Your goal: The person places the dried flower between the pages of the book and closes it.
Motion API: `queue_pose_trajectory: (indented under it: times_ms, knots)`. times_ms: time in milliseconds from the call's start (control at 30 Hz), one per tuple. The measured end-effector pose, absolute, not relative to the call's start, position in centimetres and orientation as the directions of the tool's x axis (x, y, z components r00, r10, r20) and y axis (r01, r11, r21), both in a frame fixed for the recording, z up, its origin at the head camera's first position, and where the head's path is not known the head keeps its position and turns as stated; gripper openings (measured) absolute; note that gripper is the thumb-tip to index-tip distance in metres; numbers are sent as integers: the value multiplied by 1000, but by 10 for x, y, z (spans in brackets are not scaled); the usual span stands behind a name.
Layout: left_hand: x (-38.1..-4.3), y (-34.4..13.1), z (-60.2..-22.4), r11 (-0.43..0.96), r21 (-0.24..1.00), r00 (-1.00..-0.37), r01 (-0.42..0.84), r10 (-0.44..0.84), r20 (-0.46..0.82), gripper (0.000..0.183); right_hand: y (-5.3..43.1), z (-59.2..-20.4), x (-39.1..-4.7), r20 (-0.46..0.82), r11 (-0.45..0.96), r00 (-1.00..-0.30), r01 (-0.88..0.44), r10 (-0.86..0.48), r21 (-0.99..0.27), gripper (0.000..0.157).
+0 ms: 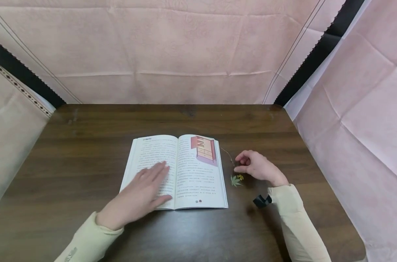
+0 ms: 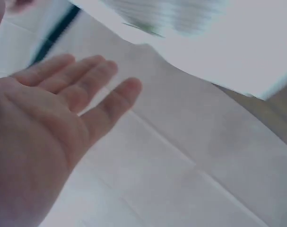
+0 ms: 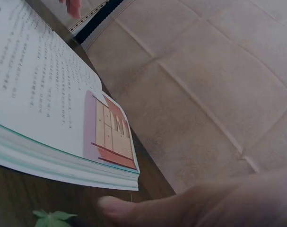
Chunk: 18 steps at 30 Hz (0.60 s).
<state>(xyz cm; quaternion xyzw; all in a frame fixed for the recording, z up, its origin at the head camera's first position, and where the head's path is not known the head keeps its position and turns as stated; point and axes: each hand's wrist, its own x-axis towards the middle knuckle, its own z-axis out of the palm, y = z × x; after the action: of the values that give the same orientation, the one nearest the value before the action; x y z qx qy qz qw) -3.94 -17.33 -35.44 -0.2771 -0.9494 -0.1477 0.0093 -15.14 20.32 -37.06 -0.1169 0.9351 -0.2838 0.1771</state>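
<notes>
An open book (image 1: pixel 199 182) with printed text lies flat, a pink and purple picture on its right page. My left hand (image 1: pixel 142 194) rests on the left page with fingers extended; its palm and straight fingers appear in the left wrist view. To the right of the book, my right hand (image 1: pixel 260 165) is bent over a thin dried stem (image 1: pixel 227 153), thumb and forefinger apart on either side of its end. Below those fingers lie a green leaf (image 1: pixel 235 181) and a small yellow flower (image 1: pixel 240 177). The right wrist view shows the thumb (image 3: pixel 117 206) near the leaf.
The dark wooden table (image 1: pixel 87 145) reaches to pale pink cloth (image 1: pixel 185 47) at the back and sides. A black strap piece (image 1: pixel 262 201) hangs by the right cuff. Black strips (image 1: pixel 311 60) edge the cloth at both back corners.
</notes>
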Motion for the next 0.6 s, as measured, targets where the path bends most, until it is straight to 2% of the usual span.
queue_pose_trajectory:
  times_ms: [133,267,600]
  knots:
    - [-38,-146,-350,707,275,-751,652,652,103,73,197,-376,-148,-302,845,-867,-216,-397,-490,44]
    - [-39,-128,-352,639,235,-672,732,735,93,72,192,-378,-145,-304,854,-854,-262,-422,-449,48]
    - [-43,-115,-361,620,193,-627,760,778,-33,71,195,-381,-146,-314,864,-860,-241,-401,-443,35]
